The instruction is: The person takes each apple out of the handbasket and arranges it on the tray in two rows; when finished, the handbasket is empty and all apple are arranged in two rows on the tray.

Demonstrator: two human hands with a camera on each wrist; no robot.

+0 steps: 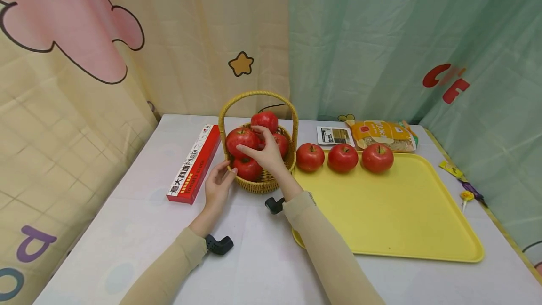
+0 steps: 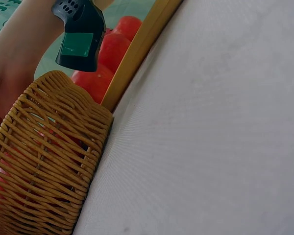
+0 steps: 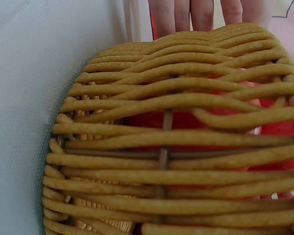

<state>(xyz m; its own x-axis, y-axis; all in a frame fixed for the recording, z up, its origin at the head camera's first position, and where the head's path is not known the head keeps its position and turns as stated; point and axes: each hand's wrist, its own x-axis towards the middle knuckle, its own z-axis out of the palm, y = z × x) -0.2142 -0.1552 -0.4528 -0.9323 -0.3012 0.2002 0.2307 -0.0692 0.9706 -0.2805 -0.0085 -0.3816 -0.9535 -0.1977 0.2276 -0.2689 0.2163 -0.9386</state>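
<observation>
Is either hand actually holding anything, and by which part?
The right hand lies on an apple in the basket, fingers over its top. The left hand steadies the basket's side.

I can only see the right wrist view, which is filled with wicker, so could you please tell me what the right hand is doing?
Observer: From the head view, the right hand reaches into the basket, fingers on an apple.
Operator: Thank you. Where is the left hand?
Observer: The left hand rests against the basket's near side.
Operator: Are any apples outside the basket?
Observer: Yes, three apples stand in a row along the far edge of the yellow tray.
</observation>
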